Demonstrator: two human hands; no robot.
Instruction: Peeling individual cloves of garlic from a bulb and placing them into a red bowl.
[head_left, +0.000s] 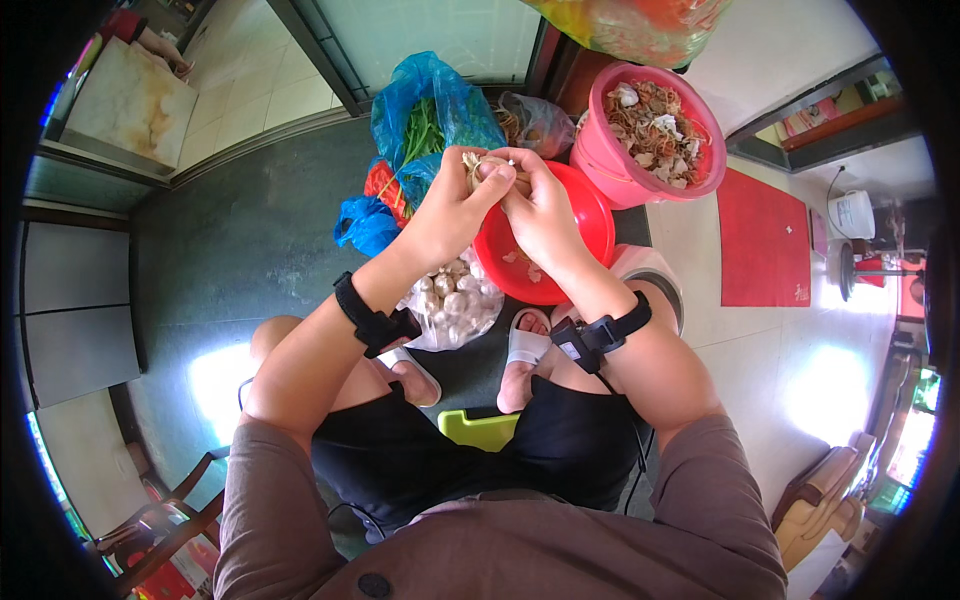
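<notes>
Both my hands meet over the left rim of a red plastic basin. A garlic bulb with papery, frayed skin is gripped between them. My left hand holds it from the left, thumb reaching across. The fingers of my right hand press on its other side, partly hiding it. Pale bits of garlic skin lie in the basin. Below my left hand stands a clear plastic bag of whole garlic bulbs.
A pink bucket full of peelings and roots stands beyond the basin at right. Blue plastic bags with leafy greens sit ahead. A red mat lies further right. Another person's legs show at upper left.
</notes>
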